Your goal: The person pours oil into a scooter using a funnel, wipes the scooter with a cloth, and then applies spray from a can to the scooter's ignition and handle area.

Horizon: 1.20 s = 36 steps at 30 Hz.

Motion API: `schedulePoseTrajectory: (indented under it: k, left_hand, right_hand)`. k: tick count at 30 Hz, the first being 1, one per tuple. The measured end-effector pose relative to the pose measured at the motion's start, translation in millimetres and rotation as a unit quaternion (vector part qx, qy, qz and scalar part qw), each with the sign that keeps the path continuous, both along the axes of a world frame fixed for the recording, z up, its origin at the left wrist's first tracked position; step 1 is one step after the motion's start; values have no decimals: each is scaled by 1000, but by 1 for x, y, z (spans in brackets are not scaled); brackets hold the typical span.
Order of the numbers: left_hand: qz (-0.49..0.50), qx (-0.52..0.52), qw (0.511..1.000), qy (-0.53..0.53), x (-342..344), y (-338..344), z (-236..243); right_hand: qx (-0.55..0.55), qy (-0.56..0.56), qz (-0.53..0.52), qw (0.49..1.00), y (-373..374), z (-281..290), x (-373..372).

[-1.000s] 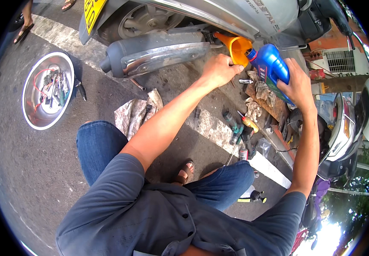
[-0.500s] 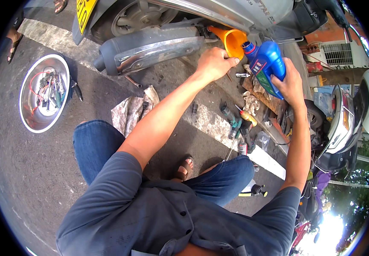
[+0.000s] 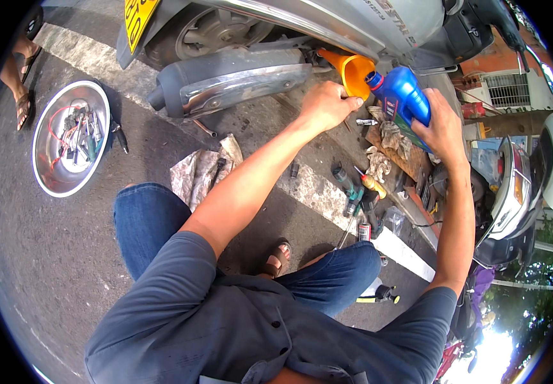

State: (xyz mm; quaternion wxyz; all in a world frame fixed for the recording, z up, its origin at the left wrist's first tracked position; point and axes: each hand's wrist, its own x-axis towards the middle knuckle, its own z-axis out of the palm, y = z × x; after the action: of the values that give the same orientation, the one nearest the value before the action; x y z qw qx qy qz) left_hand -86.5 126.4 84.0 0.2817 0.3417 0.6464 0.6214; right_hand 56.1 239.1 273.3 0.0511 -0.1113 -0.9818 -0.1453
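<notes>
Blue bottle (image 3: 407,95) tilts just right of the orange funnel (image 3: 357,72); I can't tell whether they touch. Right hand (image 3: 442,128) grips the bottle; left hand (image 3: 326,105) pinches the funnel's rim.

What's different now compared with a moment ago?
At upper left, another person's sandalled feet have moved down the picture, closer to the metal basin. Nothing was newly grasped or released: the left hand stays at the orange funnel, and the right hand keeps hold of the blue bottle, its mouth by the funnel.
</notes>
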Motion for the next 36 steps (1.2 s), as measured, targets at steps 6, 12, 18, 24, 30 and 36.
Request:
schedulePoseTrajectory:
  k: [6,12,18,24,30,36]
  left_hand:
    - [5,1,1000,12,0,2,-3]
    - [-3,0,1000,1,0,3,-3]
    - [30,13,999,21,2,1,-2]
    - [25,11,999,18,3,3,-2]
    - [30,-6,999,22,2,1,0]
    - [25,2,1000,14,1,3,-3]
  right_hand:
    - [29,-35,-12,999,0,5,-5]
    - [42,-38,30,998,-3,11,-8]
    - [59,-49,21,997,-7,13,-12]
    - [74,-64,20,995,-9,17,-14]
    - [79,-69,23,994,-10,18,-17]
    - [81,-67,40,994,-12,19,-19]
